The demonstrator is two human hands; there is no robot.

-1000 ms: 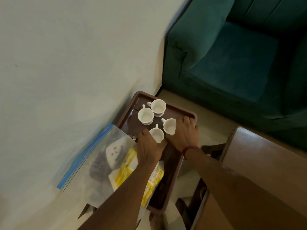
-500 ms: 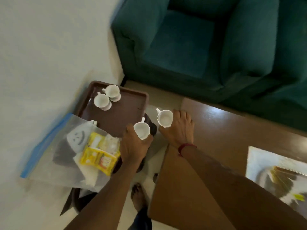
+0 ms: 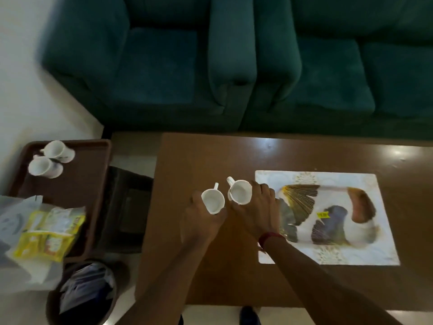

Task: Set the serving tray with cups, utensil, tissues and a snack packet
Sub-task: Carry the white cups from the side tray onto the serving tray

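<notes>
Two cups in transit over the table (image 3: 210,160): left hand (image 3: 201,221) wrapping one cup (image 3: 212,201), right hand (image 3: 254,214) wrapping the other (image 3: 240,192), rims up, handles pointing away; probably heading for the patterned tray (image 3: 328,254) just right; two more cups (image 3: 50,159) waiting on the brown tray (image 3: 77,184) beside the yellow packets (image 3: 46,233).

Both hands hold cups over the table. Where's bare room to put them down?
Free: the wooden table left of the patterned tray, and its strip toward the sofa. The tray's centre is also bare. Crowded: the brown tray, with two cups and a bag.
</notes>
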